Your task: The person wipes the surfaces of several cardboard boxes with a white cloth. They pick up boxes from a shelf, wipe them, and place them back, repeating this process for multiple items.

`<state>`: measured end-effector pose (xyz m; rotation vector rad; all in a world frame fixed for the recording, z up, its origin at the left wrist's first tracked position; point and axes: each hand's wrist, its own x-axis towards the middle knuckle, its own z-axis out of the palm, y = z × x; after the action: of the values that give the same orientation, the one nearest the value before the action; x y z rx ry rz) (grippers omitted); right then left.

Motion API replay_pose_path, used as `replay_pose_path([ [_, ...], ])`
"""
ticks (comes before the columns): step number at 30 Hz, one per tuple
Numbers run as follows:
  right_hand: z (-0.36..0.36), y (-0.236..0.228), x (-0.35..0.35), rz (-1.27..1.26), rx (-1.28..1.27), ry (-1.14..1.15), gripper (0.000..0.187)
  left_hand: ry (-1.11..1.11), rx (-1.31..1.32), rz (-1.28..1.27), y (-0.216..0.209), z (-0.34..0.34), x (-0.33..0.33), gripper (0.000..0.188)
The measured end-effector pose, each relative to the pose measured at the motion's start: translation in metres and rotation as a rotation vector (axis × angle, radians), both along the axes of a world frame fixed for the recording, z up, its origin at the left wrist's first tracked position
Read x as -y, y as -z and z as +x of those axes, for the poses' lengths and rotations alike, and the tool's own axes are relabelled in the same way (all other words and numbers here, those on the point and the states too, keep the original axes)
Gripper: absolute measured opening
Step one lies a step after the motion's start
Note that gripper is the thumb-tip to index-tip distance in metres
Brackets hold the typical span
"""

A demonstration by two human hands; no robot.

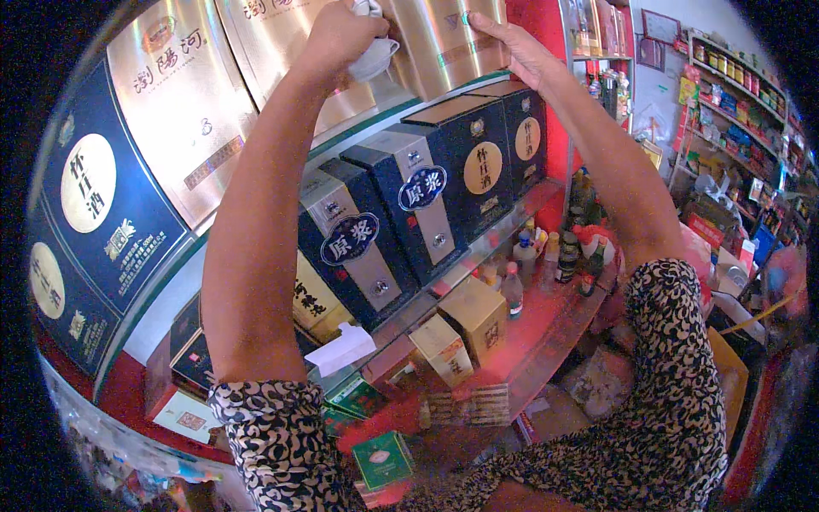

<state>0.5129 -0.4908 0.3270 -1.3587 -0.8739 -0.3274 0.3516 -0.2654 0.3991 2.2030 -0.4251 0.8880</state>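
Both my arms reach up to a glass shelf lined with tall boxes. My left hand (pixel 339 41) is closed around a crumpled white cloth (pixel 375 61), in front of the shiny gold boxes. Beside it stands another gold box (pixel 444 43), its top cut off by the picture's upper edge. My right hand (pixel 522 53) grips this box at its right side, the thumb lying over the front and the other fingers along the edge. Further left are a gold box with dark lettering (pixel 175 102) and a dark blue box with a cream oval (pixel 128 188).
On the shelf below stand blue-and-silver boxes (pixel 358 243) and dark boxes with gold circles (pixel 482 162). Lower, a red counter (pixel 533 341) holds small cartons (pixel 473 316), bottles (pixel 512 290) and a green box (pixel 382 461). Stocked shelves (pixel 742 94) line the far right.
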Motion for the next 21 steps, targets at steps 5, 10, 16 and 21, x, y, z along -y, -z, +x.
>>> replay_pose_path([
  [5, 0.014, -0.015, -0.005, -0.069, -0.128, 0.145, 0.058, -0.175, -0.057, 0.063, 0.001, 0.011, 0.015, 0.047],
  [10, 0.028, -0.023, -0.032, 0.093, -0.032, -0.057, 0.055, 0.006, 0.14, 0.069, 0.007, 0.015, 0.003, 0.047],
  [16, 0.079, -0.011, -0.071, -0.058, 0.132, 0.246, 0.063, -0.066, 0.657, 0.379, 0.015, 0.039, -0.024, 0.052],
  [21, 0.094, -0.025, -0.075, -0.159, 0.168, 0.517, 0.073, 0.073, 0.7, 0.392, 0.016, 0.039, -0.009, 0.058],
])
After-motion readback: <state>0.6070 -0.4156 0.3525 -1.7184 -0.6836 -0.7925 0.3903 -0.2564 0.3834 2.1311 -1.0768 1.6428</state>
